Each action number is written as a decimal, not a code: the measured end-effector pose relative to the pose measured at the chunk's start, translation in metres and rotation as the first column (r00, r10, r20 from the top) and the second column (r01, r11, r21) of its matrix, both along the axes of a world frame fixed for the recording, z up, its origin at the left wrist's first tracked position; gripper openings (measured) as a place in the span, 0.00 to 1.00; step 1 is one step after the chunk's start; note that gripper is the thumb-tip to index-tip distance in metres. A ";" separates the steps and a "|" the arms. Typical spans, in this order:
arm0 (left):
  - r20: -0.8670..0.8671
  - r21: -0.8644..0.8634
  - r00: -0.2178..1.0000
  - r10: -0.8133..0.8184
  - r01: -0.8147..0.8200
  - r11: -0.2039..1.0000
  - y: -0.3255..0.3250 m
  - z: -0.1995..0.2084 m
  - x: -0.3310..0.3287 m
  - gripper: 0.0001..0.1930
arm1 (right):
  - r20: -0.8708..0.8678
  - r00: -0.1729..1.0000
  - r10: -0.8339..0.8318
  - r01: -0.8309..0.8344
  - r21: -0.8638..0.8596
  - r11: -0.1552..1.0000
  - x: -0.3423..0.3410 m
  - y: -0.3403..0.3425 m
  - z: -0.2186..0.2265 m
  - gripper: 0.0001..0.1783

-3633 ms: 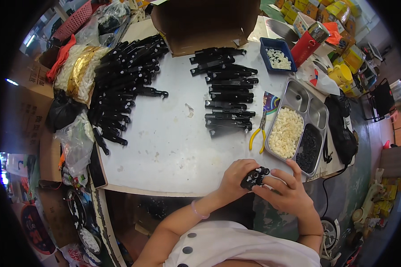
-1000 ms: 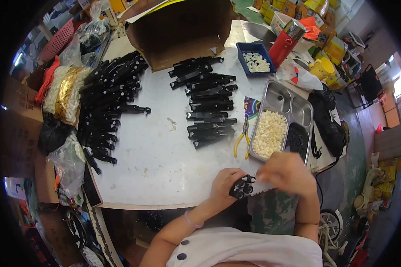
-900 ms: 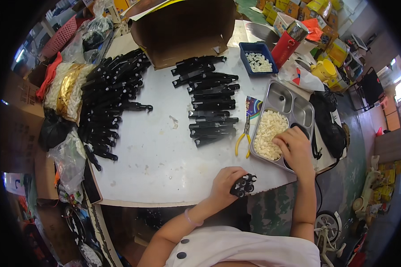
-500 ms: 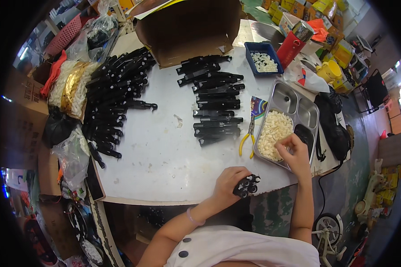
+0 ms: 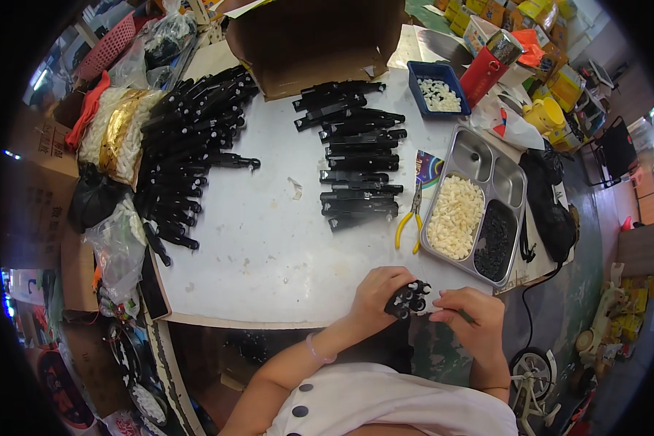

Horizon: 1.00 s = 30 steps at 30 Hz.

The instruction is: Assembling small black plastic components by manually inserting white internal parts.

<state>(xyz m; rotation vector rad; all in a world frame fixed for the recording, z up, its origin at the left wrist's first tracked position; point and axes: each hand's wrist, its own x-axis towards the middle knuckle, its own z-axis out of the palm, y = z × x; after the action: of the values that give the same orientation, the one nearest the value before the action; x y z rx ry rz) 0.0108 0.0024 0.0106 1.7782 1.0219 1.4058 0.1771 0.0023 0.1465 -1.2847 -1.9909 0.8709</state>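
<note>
My left hand [image 5: 379,294] is closed around a bundle of black plastic parts [image 5: 407,299] at the table's front edge. The bundle's round ends point toward my right hand, with white bits showing in some of them. My right hand [image 5: 472,320] is held in a pinch just right of those ends. Whatever is between its fingertips is too small to make out. Behind it, a metal compartment tray [image 5: 514,260] holds cream-white small pieces [image 5: 454,218] and small black pieces [image 5: 493,243]. Yellow-handled pliers [image 5: 408,221] lie left of the tray.
A column of black parts [image 5: 360,161] lies mid-table, and a larger pile [image 5: 196,120] is at left. An open cardboard box [image 5: 312,51] stands at the back. A blue bin [image 5: 438,91] of white pieces and a red flask [image 5: 487,73] are at back right.
My right hand has moved from the cream-white pieces in the tray down and toward me, to beside the black parts. My left hand keeps its hold. The view has shifted slightly.
</note>
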 end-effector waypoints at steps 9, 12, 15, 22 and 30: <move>0.012 0.020 1.000 0.009 -0.009 1.000 0.001 0.004 0.002 0.26 | 0.196 0.981 -0.011 -0.069 0.398 0.915 -0.010 -0.004 -0.017 0.10; 0.027 0.012 1.000 0.011 -0.012 1.000 0.001 0.004 0.002 0.25 | 0.290 0.957 0.012 -0.151 0.459 0.876 -0.011 -0.005 -0.016 0.12; 0.027 0.009 1.000 0.016 -0.016 1.000 0.000 0.003 0.002 0.25 | 0.386 0.922 0.031 -0.214 0.444 0.870 -0.013 -0.007 -0.009 0.12; -0.032 0.043 0.999 0.003 -0.002 0.999 -0.001 0.001 0.003 0.25 | 0.728 0.686 0.011 -0.389 0.354 0.851 -0.020 -0.009 0.015 0.04; 0.045 0.019 0.998 0.037 -0.038 0.999 -0.005 -0.005 0.005 0.27 | 0.576 0.814 0.075 -0.280 0.276 0.919 -0.029 0.003 0.010 0.07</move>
<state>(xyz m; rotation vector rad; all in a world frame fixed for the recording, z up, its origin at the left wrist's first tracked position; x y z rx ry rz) 0.0154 -0.0025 0.0060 1.7423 1.0255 1.4771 0.1485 0.0049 0.1564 -1.2380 -2.6144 0.1844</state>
